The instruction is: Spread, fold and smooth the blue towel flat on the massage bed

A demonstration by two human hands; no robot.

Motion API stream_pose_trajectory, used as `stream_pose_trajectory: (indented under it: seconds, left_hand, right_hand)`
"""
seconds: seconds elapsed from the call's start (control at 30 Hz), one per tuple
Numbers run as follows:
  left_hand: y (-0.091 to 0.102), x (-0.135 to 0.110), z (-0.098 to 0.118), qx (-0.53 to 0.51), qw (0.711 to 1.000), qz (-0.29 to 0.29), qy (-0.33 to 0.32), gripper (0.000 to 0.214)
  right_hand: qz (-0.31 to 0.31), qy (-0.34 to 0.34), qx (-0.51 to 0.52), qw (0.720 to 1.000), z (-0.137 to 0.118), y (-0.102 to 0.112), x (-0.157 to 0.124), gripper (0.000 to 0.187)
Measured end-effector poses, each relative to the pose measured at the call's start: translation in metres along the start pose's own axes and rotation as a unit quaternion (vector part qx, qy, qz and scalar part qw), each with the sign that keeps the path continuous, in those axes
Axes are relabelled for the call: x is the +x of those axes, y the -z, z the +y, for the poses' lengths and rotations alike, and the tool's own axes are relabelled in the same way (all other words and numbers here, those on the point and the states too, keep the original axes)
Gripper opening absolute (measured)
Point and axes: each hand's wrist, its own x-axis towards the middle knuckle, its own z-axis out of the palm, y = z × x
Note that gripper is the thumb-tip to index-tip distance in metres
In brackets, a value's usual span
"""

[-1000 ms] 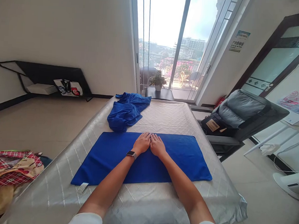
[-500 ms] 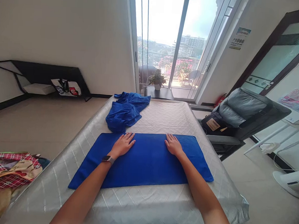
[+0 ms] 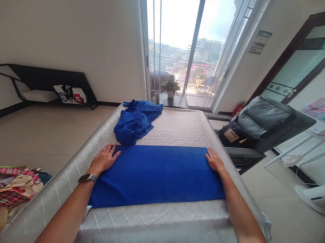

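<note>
A blue towel [image 3: 159,176] lies spread flat across the silver quilted table [image 3: 172,224]. My left hand [image 3: 104,159] rests palm down at the towel's far left corner, fingers stretched out; a watch sits on that wrist. At the far right corner lies my right hand [image 3: 214,161], also flat with fingers extended. Neither hand holds anything. A second blue towel [image 3: 136,121] lies crumpled in a heap beyond the flat one, toward the far left of the table.
A grey reclining chair [image 3: 261,127] stands right of the table. A small dark stand with a potted plant [image 3: 170,88] sits at the far end by the glass balcony doors. Plaid cloth [image 3: 7,185] lies at lower left; a white fan base [image 3: 316,198] at right.
Both hands started together at the towel's middle and slid apart along its far edge, the left to the left corner, the right to the right corner. The towel now lies smoother.
</note>
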Motion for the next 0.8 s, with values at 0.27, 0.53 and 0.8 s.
stream_pose_trajectory:
  seconds: [0.27,0.53,0.8]
  left_hand:
    - [0.019,-0.010,0.005,-0.015,0.999,0.051,0.003,0.064]
    - [0.022,-0.048,0.138,-0.076,0.962,0.107,-0.238,0.053]
    - [-0.021,-0.074,0.212,-0.066,0.928,0.065,-0.361,0.054]
  right_hand:
    - [0.049,0.006,-0.015,0.999,-0.022,0.019,-0.012,0.061]
    - [0.161,0.235,0.069,0.956,-0.191,0.025,-0.069,0.056]
    - [0.047,0.206,0.065,0.975,-0.251,-0.014,-0.083,0.063]
